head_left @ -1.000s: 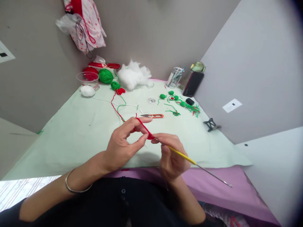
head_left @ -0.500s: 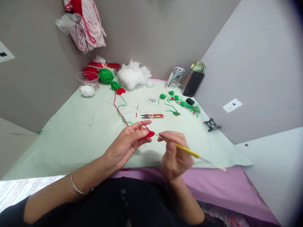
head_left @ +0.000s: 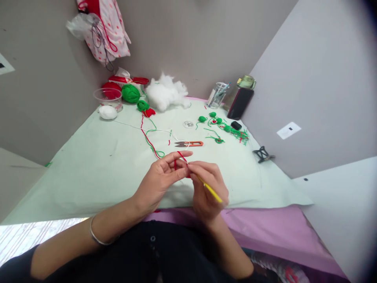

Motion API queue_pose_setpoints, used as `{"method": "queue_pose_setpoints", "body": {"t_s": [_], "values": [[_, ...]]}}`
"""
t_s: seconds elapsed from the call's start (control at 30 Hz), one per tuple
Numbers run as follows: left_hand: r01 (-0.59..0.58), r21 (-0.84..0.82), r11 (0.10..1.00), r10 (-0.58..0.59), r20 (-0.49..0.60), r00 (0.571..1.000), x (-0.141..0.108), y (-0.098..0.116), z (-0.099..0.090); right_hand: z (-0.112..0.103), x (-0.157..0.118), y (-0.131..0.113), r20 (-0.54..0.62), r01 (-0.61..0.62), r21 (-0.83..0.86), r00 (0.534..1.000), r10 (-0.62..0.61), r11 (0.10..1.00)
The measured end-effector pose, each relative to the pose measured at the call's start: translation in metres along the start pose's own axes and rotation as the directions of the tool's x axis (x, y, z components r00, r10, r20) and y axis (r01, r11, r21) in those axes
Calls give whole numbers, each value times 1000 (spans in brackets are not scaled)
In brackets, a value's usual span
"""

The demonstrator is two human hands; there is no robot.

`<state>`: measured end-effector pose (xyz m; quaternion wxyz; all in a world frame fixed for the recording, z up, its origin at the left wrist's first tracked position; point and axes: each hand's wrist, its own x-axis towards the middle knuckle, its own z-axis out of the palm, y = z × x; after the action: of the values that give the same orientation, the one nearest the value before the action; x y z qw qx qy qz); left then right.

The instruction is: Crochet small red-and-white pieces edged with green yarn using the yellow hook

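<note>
My left hand (head_left: 165, 171) pinches a small red crochet piece (head_left: 189, 176), mostly hidden behind the fingers. Red yarn (head_left: 182, 157) runs over its raised index finger. In my right hand (head_left: 210, 188) is a crochet hook with a yellow handle (head_left: 212, 192); its tip is hidden at the red piece, where the fingertips of both hands meet. Just beyond the hands lie orange-handled thread snips (head_left: 194, 144). A red strand (head_left: 149, 140) and a green strand trail back over the table from the left hand.
White stuffing (head_left: 166, 92), a green yarn ball (head_left: 130, 94), a clear tub (head_left: 107, 98) and a white yarn ball (head_left: 108, 112) stand at the back left. Small green crocheted pieces (head_left: 218, 120) lie right of centre, near a phone (head_left: 240, 103), a pen cup (head_left: 218, 95) and a black stand (head_left: 263, 154).
My right hand has moved left to meet the left fingertips. The hook has swung steeper, and the red piece is now largely covered.
</note>
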<state>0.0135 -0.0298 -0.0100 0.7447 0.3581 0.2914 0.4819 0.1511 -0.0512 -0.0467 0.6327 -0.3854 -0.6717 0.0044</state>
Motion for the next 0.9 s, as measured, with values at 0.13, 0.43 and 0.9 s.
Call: {"method": "queue_pose_setpoints", "body": {"t_s": [0.13, 0.43, 0.9], "values": [[155, -128, 980, -153, 25, 988, 1, 0, -1, 2, -6, 4, -57, 104, -142, 992, -113, 984], [44, -34, 998, -46, -35, 998, 1, 5, -3, -10, 11, -2, -44, -374, 478, 893, 447, 795], [119, -115, 986, -123, -28, 992, 5, 4, -5, -10, 11, 5, -82, -342, 399, 911, 405, 851]]}}
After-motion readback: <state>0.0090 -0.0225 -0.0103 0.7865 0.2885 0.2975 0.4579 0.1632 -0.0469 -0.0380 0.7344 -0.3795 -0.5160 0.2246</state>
